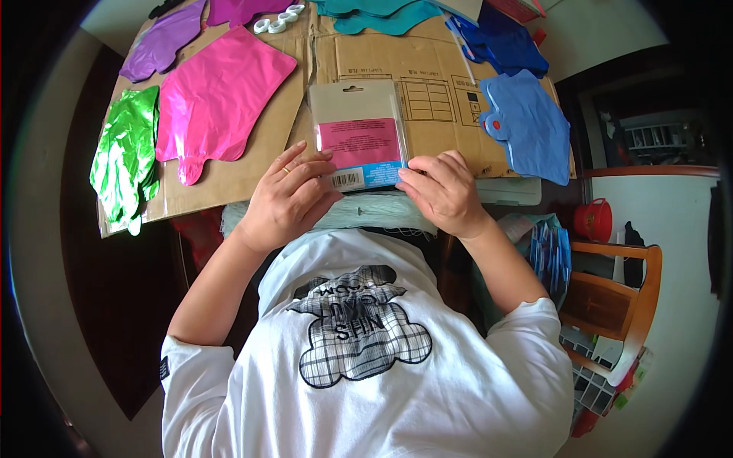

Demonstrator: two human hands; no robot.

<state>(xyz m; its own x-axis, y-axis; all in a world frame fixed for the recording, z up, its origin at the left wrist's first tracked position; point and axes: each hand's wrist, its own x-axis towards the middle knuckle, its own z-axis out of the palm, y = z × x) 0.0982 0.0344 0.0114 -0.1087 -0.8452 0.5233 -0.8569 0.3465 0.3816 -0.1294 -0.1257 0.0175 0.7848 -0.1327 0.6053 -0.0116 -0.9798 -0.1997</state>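
Observation:
A clear plastic packet (359, 141) lies before me on the cardboard sheet, at its near edge. It has a hanging hole at the far end, a pink panel, and a blue strip with a barcode. My left hand (296, 189) is closed at the packet's near left corner, fingers curled against it. The near right corner is pinched between the thumb and fingers of my right hand (444, 191). Left of the packet is a flat pink foil balloon (221, 99), with a crumpled green one (122, 156) beyond it. A light blue balloon (534, 126) lies to the right.
Purple (164, 42), teal (389, 19) and dark blue (500, 42) flat pieces lie along the far side of the cardboard (351, 57). Several small white rings (276, 23) are among them. To the right stand a wooden chair (653, 282) and a red bucket (594, 220).

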